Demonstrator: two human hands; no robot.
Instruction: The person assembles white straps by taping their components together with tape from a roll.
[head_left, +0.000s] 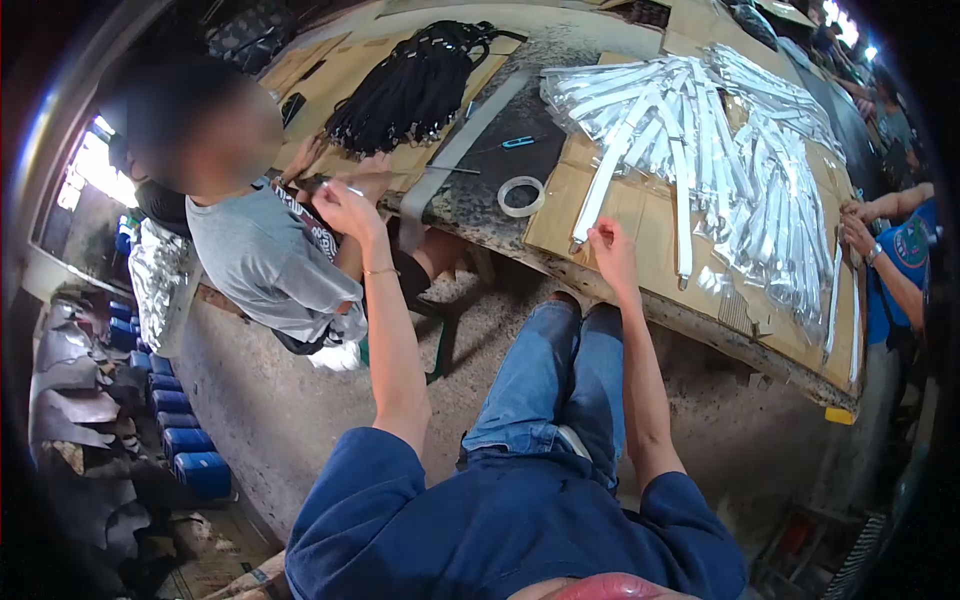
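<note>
two hands at the worktop edge, one on a wrapped strap

the right hand (612,243) pinches the near end of a plastic-wrapped strap (600,190) lying on cardboard (640,215) on the worktop (480,200); it looks light, limp and slick, best gripped at the end. the left hand (345,207) is raised, closed narrow on a small thin object (352,189). a tape roll (521,196) lies between them.

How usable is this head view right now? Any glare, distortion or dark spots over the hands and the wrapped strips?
Head view: strong fisheye bend, with black vignette at the corners; the table edge curves. Glare whitens the plastic-wrapped strips, merging their outlines. Bright window blowout at far left. The left hand and right hand are evenly lit and fairly sharp; the stacked material at lower left sits in deep shadow.
</note>
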